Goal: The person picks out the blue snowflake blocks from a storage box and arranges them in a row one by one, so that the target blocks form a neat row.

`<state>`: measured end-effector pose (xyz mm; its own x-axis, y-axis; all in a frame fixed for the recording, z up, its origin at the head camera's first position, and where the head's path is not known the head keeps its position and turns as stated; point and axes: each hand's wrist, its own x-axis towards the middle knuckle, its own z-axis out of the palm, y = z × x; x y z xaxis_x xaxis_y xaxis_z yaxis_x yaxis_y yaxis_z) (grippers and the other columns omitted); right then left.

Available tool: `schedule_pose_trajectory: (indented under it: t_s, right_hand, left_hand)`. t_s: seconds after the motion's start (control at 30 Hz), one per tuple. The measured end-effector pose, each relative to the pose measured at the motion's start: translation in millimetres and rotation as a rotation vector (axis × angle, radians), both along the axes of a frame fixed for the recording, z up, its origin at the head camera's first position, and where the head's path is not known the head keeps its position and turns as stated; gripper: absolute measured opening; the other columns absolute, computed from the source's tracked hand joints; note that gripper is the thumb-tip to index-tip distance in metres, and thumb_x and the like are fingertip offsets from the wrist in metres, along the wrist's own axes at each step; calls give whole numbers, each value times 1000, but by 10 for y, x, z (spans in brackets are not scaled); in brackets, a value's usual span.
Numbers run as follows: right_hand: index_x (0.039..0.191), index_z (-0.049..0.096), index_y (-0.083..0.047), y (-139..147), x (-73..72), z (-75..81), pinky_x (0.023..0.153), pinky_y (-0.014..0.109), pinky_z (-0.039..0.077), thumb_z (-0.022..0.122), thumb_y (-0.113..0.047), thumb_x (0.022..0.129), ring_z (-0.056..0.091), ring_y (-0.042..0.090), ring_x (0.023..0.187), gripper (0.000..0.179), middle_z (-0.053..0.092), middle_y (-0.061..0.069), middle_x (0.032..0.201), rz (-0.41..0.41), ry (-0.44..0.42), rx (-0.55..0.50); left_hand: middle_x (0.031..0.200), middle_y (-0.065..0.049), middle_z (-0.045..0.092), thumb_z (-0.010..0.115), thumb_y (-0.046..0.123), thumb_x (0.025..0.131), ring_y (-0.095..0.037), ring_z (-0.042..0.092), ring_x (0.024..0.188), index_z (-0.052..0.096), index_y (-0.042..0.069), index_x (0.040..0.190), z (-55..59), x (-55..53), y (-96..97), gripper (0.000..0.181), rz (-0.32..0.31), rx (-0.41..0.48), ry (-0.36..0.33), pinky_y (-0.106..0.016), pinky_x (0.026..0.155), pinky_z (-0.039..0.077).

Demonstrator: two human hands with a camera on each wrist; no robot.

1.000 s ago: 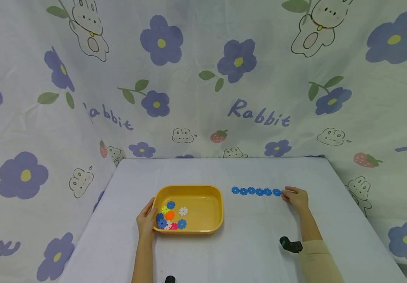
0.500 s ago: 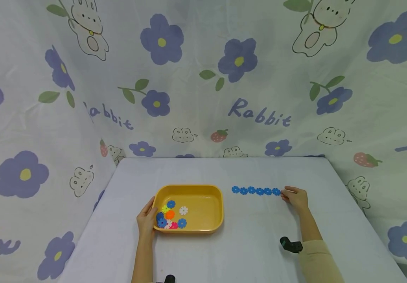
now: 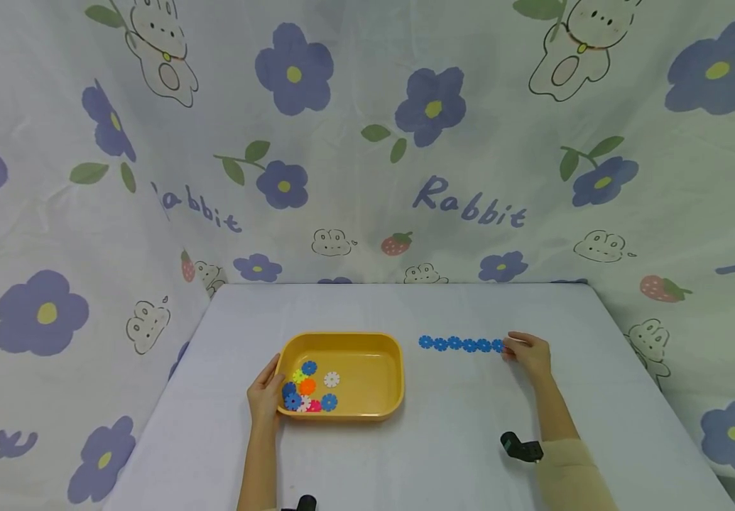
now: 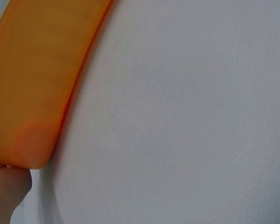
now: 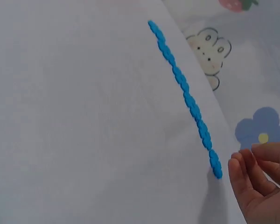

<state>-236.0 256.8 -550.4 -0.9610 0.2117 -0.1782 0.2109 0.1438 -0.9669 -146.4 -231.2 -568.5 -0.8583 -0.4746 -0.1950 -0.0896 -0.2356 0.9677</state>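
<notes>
You grip the left side of a yellow tray (image 3: 370,372) with your left hand (image 3: 263,397), thumb at the rim and fingers along the outside, while your right hand (image 3: 530,353) reaches the right end of a row of blue flowers (image 3: 469,345) on the white table (image 3: 444,433). Your right fingers bend loosely, with nothing seen between them; the right wrist view shows your fingertips just beside the last blue flower, apart from it. Six blue flowers make up the row, lying end to end in a nearly straight line to the right of the tray. Inside the tray, more flowers gather toward the left, near your left hand: four blue, one orange flower (image 3: 307,387), one yellow-green, one pink and two white, with one white flower (image 3: 331,379) a little to the right of the cluster. Behind you both, tray and row, hangs a pale curtain (image 3: 354,156) printed with purple blooms, rabbits and the word "Rabbit"; a beige sleeve (image 3: 574,472) covers your right forearm, a black device (image 3: 520,448) beside it
</notes>
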Motion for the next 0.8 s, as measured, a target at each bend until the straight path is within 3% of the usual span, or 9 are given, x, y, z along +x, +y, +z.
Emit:
schedule_pose_trajectory:
  t_s: [0.07, 0.23, 0.33, 0.5, 0.67, 0.8]
  right_hand:
    - [128, 47, 14, -92, 21, 25, 71, 22, 57, 58, -7, 92, 66, 7, 71, 44, 69, 14, 96, 23, 12, -52]
    - [133, 39, 15, -394, 93, 73, 76, 24, 56, 58, -2, 91, 68, 10, 77, 49, 70, 4, 90, 99, 14, -337]
    - [133, 36, 17, -600, 148, 100, 77, 24, 56, 58, 1, 90, 68, 12, 78, 51, 70, 7, 92, 153, 19, -430]
    - [131, 40, 17, -957, 230, 122, 77, 27, 57, 60, 0, 89, 69, 16, 83, 50, 69, 9, 93, 250, 20, -399]
    - [126, 48, 15, -1328, 267, 165, 76, 32, 57, 64, 0, 86, 69, 27, 87, 46, 66, 25, 101, 310, 14, -366]
    - [123, 51, 14, -1622, 263, 219, 76, 31, 57, 65, 0, 85, 69, 23, 85, 43, 61, 33, 109, 368, 46, -364]
  left_hand:
    - [145, -16, 39, 49, -2, 91, -24, 37, 133, 45, -1, 138, 0, -1, 0, 47, 0, 0, -3, -15, 93, 43]
    - [144, -16, 39, 50, -2, 91, -24, 38, 133, 45, -1, 138, -9, -6, 2, 47, 4, 6, -1, -14, 93, 43]
    - [143, -16, 40, 51, -2, 91, -23, 39, 132, 45, -1, 137, -17, -12, 7, 46, 11, 10, 8, -13, 92, 44]
    - [142, -17, 41, 52, -2, 90, -24, 39, 132, 46, -3, 136, -19, -14, 21, 46, 23, 10, 16, -12, 90, 44]
    - [142, -17, 40, 51, -3, 90, -24, 39, 132, 46, -3, 136, -19, -15, 19, 46, 22, 11, 10, -13, 90, 45]
    - [143, -17, 40, 50, -3, 90, -24, 39, 132, 45, -2, 137, -21, -14, 14, 47, 16, 1, 5, -14, 91, 44]
